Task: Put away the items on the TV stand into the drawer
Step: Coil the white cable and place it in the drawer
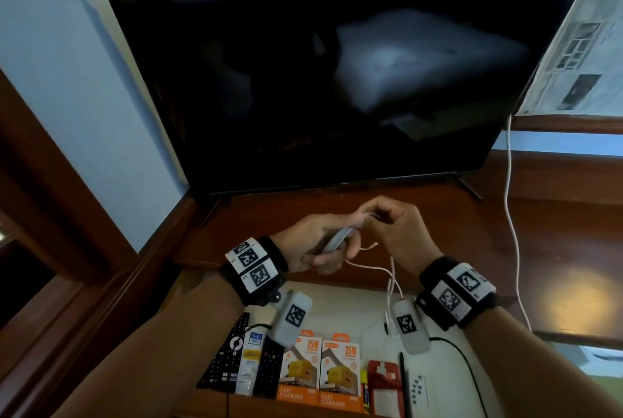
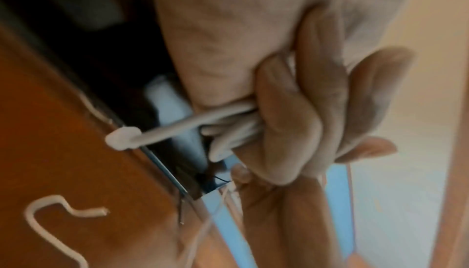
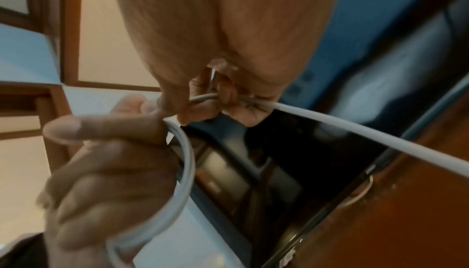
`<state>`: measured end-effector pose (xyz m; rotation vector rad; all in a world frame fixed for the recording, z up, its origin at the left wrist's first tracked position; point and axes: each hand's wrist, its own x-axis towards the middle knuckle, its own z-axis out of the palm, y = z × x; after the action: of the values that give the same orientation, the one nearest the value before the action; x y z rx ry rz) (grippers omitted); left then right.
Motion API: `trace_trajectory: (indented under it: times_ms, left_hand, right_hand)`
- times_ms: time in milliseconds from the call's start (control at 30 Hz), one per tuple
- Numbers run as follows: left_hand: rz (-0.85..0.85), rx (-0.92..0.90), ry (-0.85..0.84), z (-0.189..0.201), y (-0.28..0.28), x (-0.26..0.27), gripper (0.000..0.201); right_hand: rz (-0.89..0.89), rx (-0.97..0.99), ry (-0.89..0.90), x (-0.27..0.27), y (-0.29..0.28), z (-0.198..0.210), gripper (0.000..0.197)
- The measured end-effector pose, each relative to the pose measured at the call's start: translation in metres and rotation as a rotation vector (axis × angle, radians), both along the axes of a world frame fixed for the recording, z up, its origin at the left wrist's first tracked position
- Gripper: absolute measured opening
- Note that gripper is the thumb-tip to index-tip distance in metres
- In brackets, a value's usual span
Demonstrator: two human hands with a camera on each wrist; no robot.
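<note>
Over the brown TV stand (image 1: 438, 232), both hands work on a white cable (image 1: 337, 239). My left hand (image 1: 317, 245) grips a bundle of its coils (image 2: 228, 130), fingers curled round them. My right hand (image 1: 387, 225) pinches a strand of the cable (image 3: 330, 128) between thumb and fingertips, close to the left hand. A loose tail of the cable (image 1: 374, 269) hangs down toward the open drawer (image 1: 340, 296). The drawer holds two black remotes (image 1: 229, 360), a white tube (image 1: 251, 363), two orange charger boxes (image 1: 318, 370), a red packet (image 1: 384, 384) and a small white remote (image 1: 418, 390).
A large dark TV (image 1: 337, 80) stands on the stand behind my hands. Another white cord (image 1: 509, 201) drops from the right side of the TV across the stand. Newspaper (image 1: 580, 46) covers something at the upper right. A dark wooden frame (image 1: 50, 198) runs along the left.
</note>
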<state>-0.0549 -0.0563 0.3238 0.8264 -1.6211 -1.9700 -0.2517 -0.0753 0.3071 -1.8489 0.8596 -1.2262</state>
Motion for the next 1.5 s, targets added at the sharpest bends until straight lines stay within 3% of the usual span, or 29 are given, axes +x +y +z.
trace_trajectory:
  times_ms: [67,133,200,267,333,433,567,700,767,833,967,1066,1133,1200,1366,1500]
  left_hand:
    - [-0.028,0.108,0.297,0.002,0.002,-0.002,0.052]
    - [0.045,0.155,0.509,0.006,0.004,-0.006,0.048]
    - [0.187,0.17,0.632,0.013,0.006,-0.012,0.044]
    - [0.347,0.129,0.634,0.017,0.003,-0.017,0.042]
    - [0.463,-0.031,0.462,0.014,-0.007,-0.019,0.042]
    - [0.505,-0.393,-0.017,-0.005,-0.018,-0.02,0.038]
    - [0.417,-0.784,-0.645,-0.02,-0.022,-0.022,0.036]
    - [0.326,-0.923,-0.966,-0.023,-0.027,-0.021,0.043]
    - [0.315,-0.885,-1.013,-0.024,-0.025,-0.012,0.049]
    - [0.31,-0.742,-0.958,-0.029,-0.024,-0.003,0.061]
    - [0.135,-0.21,-0.63,-0.049,-0.016,-0.002,0.088]
    - [0.035,0.11,-0.244,-0.059,-0.005,-0.01,0.077]
    - [0.086,0.207,0.002,-0.06,-0.001,-0.015,0.061]
    - [0.152,0.259,0.135,-0.058,0.002,-0.017,0.057]
    - [0.29,0.336,0.103,-0.065,0.003,-0.012,0.05]
    - [0.332,0.349,0.026,-0.07,0.003,-0.007,0.049]
  right_hand:
    - [0.057,0.028,-0.064,0.007,0.001,-0.013,0.012]
    - [0.089,0.092,-0.08,0.016,0.004,-0.027,0.02]
    - [0.089,0.186,0.013,0.024,0.011,-0.043,0.03]
    - [0.114,0.242,0.157,0.029,0.019,-0.056,0.033]
    - [0.148,0.228,0.264,0.032,0.026,-0.06,0.025]
    - [0.114,0.135,0.336,0.032,0.031,-0.042,0.02]
    - [0.064,0.015,0.54,0.025,0.023,-0.029,0.016]
    - [-0.064,-0.026,0.886,0.01,0.013,-0.021,0.013]
    - [-0.097,-0.049,0.956,0.001,0.01,-0.02,0.017]
    - [-0.081,0.021,0.87,-0.008,0.006,-0.022,0.015]
    - [-0.06,0.1,0.411,-0.014,0.005,-0.025,0.005]
    - [-0.057,0.115,0.285,-0.011,-0.002,-0.033,0.011]
    - [-0.054,0.151,0.265,-0.011,-0.008,-0.04,0.013]
    - [-0.067,0.117,0.264,-0.014,-0.012,-0.045,0.012]
    - [-0.097,0.048,0.336,-0.022,-0.014,-0.048,0.012]
    - [-0.079,0.039,0.634,-0.019,-0.012,-0.061,0.005]
